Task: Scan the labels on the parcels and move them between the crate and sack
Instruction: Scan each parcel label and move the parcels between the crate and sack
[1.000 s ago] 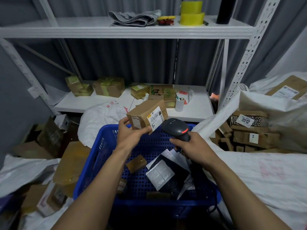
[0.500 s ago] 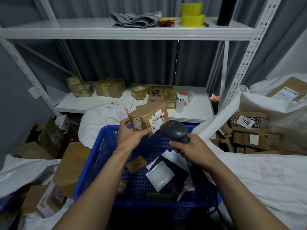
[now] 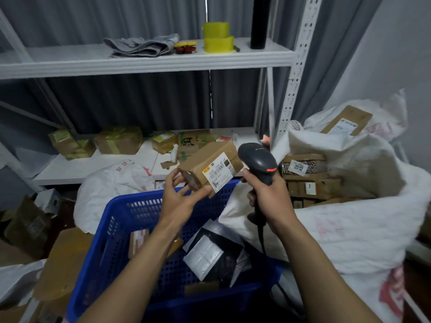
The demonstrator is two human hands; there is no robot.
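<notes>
The left hand (image 3: 179, 199) pinches the near end of a labelled cardboard parcel (image 3: 210, 165), held above the blue crate's (image 3: 121, 229) far rim. The right hand (image 3: 271, 198) grips the barcode scanner (image 3: 256, 159) by its handle. The parcel is probably bound for the white sack (image 3: 349, 229): firm the grip and carry it clear of the scanner.

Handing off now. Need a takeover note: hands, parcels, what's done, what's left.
Left hand: holds the box by its near end above the crate's far rim, with the label facing the camera.
Right hand: grips the scanner, upright just right of the box. No beam shows on the label.
Crate: holds a black mailer and a few other parcels.
Sack: open at right, with cartons stacked inside.
Done: box in hand, label exposed. A scan cannot be confirmed.
Left: confirm the scan, probably put the box in the sack, then do the crate's remaining parcels.
</notes>
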